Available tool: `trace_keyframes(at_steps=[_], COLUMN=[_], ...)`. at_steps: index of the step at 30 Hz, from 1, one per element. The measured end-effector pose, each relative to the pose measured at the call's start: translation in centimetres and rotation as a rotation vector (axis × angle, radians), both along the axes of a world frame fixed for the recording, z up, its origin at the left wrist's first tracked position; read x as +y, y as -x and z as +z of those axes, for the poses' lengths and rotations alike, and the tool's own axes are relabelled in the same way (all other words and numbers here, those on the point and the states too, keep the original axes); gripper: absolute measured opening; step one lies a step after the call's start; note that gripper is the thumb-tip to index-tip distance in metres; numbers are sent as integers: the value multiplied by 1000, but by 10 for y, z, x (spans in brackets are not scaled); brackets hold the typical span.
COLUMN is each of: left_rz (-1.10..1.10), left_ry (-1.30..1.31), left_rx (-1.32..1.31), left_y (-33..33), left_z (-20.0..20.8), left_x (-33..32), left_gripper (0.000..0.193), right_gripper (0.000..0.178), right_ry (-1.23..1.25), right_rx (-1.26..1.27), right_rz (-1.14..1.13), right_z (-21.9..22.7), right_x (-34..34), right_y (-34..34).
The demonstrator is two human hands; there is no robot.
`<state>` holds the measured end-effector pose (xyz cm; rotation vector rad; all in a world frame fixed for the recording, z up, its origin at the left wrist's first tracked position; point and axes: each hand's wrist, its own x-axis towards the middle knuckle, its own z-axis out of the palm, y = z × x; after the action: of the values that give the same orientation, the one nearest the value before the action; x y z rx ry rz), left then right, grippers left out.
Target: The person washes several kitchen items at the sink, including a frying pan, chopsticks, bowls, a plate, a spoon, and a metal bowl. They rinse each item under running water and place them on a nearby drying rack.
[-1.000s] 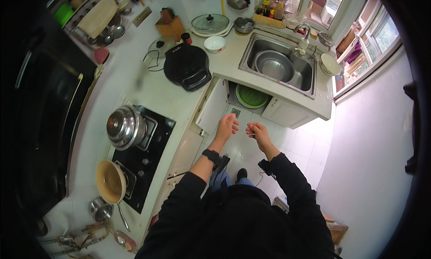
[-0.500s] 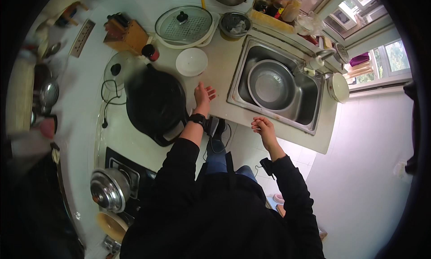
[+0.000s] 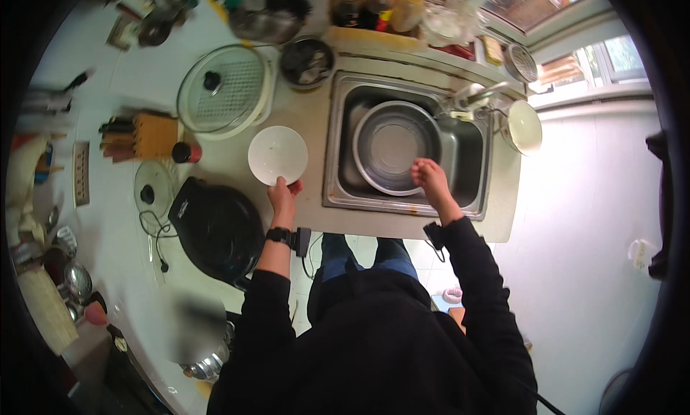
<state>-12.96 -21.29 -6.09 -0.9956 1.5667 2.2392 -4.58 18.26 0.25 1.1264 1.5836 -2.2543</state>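
A white bowl point(image 3: 277, 154) is on the counter left of the sink. My left hand point(image 3: 282, 192) is at its near rim, the thumb over the edge and the other fingers down the outer side. Inside the steel sink point(image 3: 471, 156) sits a wide round metal basin point(image 3: 394, 143). Above the basin's right near rim is my right hand point(image 3: 429, 173), its fingers curled together and no object visible in them.
A black electric appliance point(image 3: 219, 231) lies on the left counter near a knife block point(image 3: 154, 136) and a red-and-black jar point(image 3: 186, 152). Behind stand a glass-lidded pan point(image 3: 223, 91) and a dark-filled bowl point(image 3: 307, 62). A faucet point(image 3: 483, 95) and cream bowl point(image 3: 525, 127) are at right.
My view has turned and come closer to the sink. My left hand has reached the white bowl's rim and taken hold of it. My right hand has moved over the basin.
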Motion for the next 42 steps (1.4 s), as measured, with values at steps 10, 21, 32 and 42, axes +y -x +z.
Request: trace_keyframes(at_steps=[10,21,32,42], left_rz=[-635,-731,-806,-864], left_ry=[111,46,64,70], left_rx=[-104,-253,-120,-162], left_y=[-6,13,29,57], left_z=[70,62,48,80], left_x=[216,277,317,295], left_gripper=[37,34,33,58], right_gripper=[29,30,33,21], right_ry=[119,-568,-1209,-1084], right_rx=[94,50,409,647], right_rz=[-233,-96,119,643], right_z=[-69,-107,-17,-1], right_x=[143,141,135,105], right_y=[111,111,34,64])
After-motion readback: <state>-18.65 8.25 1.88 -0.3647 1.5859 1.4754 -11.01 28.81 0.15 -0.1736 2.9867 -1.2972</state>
